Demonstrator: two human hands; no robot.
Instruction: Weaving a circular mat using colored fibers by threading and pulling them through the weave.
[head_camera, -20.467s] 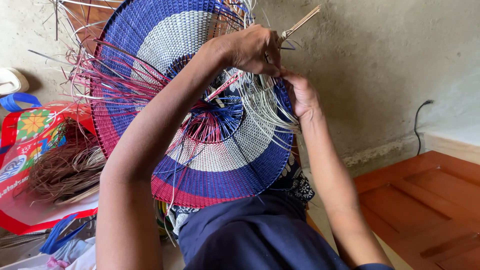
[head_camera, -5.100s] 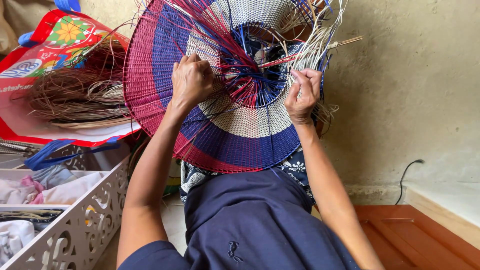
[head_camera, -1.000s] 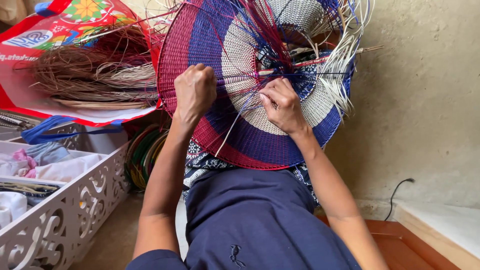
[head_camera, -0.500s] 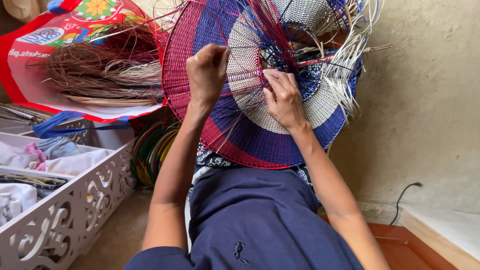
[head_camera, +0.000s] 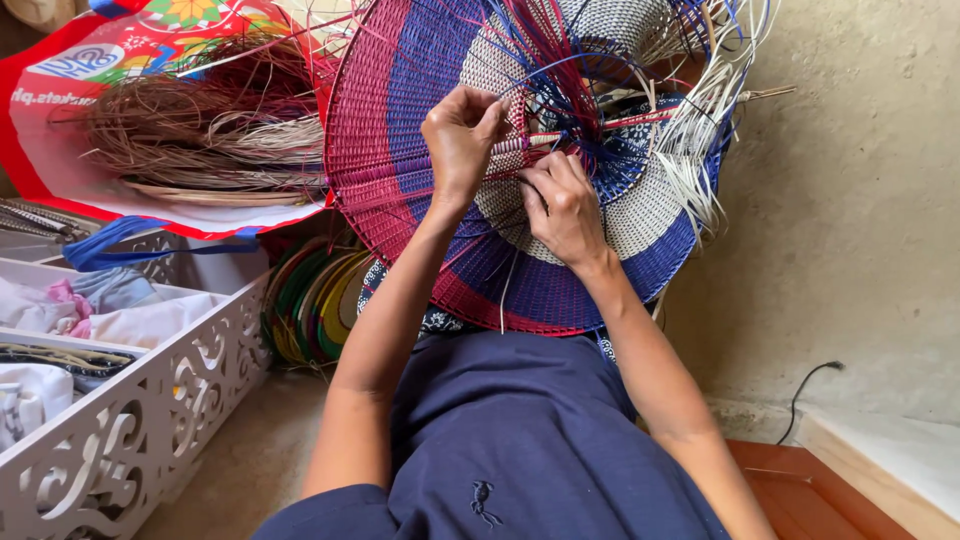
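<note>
A big round woven basket piece in red, blue and white rings stands tilted on my lap. Loose red, blue and white strands stick out of its upper right part. My left hand is closed on a bundle of strands near the middle of the weave. Just to its right, my right hand pinches strands against the white band. Both hands nearly touch each other.
A red printed bag holding dry brown fibre lies at upper left. A white cut-out crate with cloths is at lower left. Coloured rings lean beside it. A plaster wall, a black cable and a wooden board are on the right.
The basket has turned and shifted right in view. My left hand rose toward the weave's centre and my right hand slid left, so both now meet on the strands.
</note>
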